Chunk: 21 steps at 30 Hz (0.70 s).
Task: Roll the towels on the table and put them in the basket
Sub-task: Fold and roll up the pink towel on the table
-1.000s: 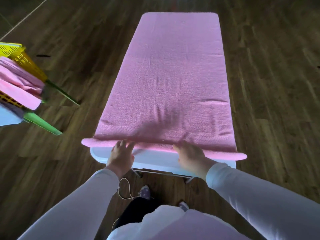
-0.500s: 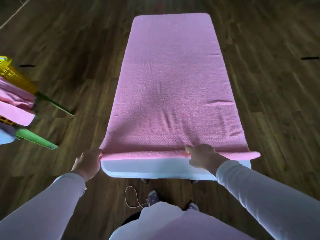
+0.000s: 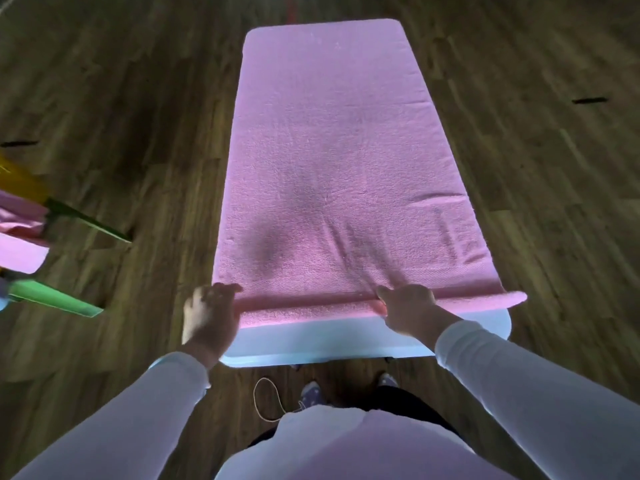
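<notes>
A long pink towel lies flat along a narrow white table. Its near edge is turned into a thin roll across the table's width. My left hand is at the roll's left end, blurred, fingers over the fold. My right hand grips the roll right of the middle, fingers curled round it. The roll's right end sticks out past the table edge. The yellow basket shows only partly at the left edge, with pink towels in it.
Dark wooden floor surrounds the table on all sides. Green stand legs under the basket slant out at the left. A thin cord and my shoes lie on the floor below the table's near end.
The left hand has moved in from beside the table onto the roll's left end. The view has shifted so the basket sits farther out of frame. The roll looks slightly thicker.
</notes>
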Motion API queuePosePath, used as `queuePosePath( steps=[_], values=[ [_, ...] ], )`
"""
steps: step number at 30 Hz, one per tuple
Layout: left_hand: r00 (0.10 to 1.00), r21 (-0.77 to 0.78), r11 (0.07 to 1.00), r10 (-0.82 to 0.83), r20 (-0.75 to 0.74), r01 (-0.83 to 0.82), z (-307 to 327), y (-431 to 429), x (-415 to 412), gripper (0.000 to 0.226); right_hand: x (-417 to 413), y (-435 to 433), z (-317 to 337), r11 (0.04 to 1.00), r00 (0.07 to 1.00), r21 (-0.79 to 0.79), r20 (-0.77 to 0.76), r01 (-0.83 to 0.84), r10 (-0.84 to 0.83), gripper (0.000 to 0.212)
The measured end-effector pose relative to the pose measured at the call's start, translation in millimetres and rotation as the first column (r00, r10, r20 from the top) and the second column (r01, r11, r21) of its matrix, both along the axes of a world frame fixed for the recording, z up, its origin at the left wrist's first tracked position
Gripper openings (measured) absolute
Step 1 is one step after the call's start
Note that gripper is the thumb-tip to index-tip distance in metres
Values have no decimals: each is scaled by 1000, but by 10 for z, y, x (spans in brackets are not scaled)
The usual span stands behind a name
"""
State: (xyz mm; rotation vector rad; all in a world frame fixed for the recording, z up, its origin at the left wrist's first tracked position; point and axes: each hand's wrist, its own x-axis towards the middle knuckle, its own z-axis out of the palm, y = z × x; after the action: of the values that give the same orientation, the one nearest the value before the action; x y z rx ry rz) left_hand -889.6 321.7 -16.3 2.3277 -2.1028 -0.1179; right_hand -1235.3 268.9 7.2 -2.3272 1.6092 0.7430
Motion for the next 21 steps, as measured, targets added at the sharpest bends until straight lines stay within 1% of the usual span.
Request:
queuePosePath(
  steps=[1,2,3,4,5,7,8,10,12,13,14,16,17,19,20,21],
  values=[
    [986,-10,990,-143,-88,142,-18,9,-149,30,-18,6,-30,1000,1000,-14,3,4,-4,52],
    [951,-3,962,-270,-152,272,-26,34,-306,27,-38,5,-57,1000,1000,-30,13,7,-6,54],
    [912,-12,927,-371,-174,374,-61,68,-445,28,-73,12,-75,999,1000,-45,28,7,-6,59],
    [888,-21,901,-431,-161,433,-89,102,-576,31,-122,25,-98,998,999,-55,44,11,-8,65],
    [883,-22,892,-450,-136,451,-128,129,-675,36,-182,41,-99,997,998,-69,64,21,-16,67],
    [912,-2,918,-395,-108,397,-187,142,-798,40,-349,91,-116,992,996,-120,89,29,-19,63],
    [928,7,934,-355,-108,358,-207,133,-821,40,-443,117,-112,988,995,-154,99,24,-8,65],
    [948,21,951,-304,-95,308,-235,94,-780,42,-667,142,-138,979,994,-201,111,44,-22,78],
    [948,31,951,-304,-96,309,-244,44,-689,42,-902,145,-172,974,989,-214,138,80,-51,86],
    [945,39,947,-313,-98,318,-233,13,-644,39,-1012,128,-192,970,986,-219,149,101,-68,83],
    [941,46,943,-323,-100,329,-206,-28,-609,36,-1095,98,-174,969,986,-212,138,125,-97,74],
    [942,30,944,-324,-82,328,-139,-136,-553,30,-1216,-2,-135,958,980,-228,134,174,-146,48],
    [950,18,951,-308,-55,309,-105,-196,-537,28,-1250,-64,-119,946,975,-256,152,200,-165,39],
    [973,20,973,-231,21,231,-51,-314,-504,29,-1268,-180,-90,922,959,-284,177,263,-220,36],
    [983,35,983,-184,29,183,-27,-360,-498,29,-1272,-232,-95,910,951,-297,191,291,-242,37],
    [992,50,991,-126,0,126,-4,-395,-501,27,-1268,-280,-89,902,944,-299,210,312,-256,35]
  ],
)
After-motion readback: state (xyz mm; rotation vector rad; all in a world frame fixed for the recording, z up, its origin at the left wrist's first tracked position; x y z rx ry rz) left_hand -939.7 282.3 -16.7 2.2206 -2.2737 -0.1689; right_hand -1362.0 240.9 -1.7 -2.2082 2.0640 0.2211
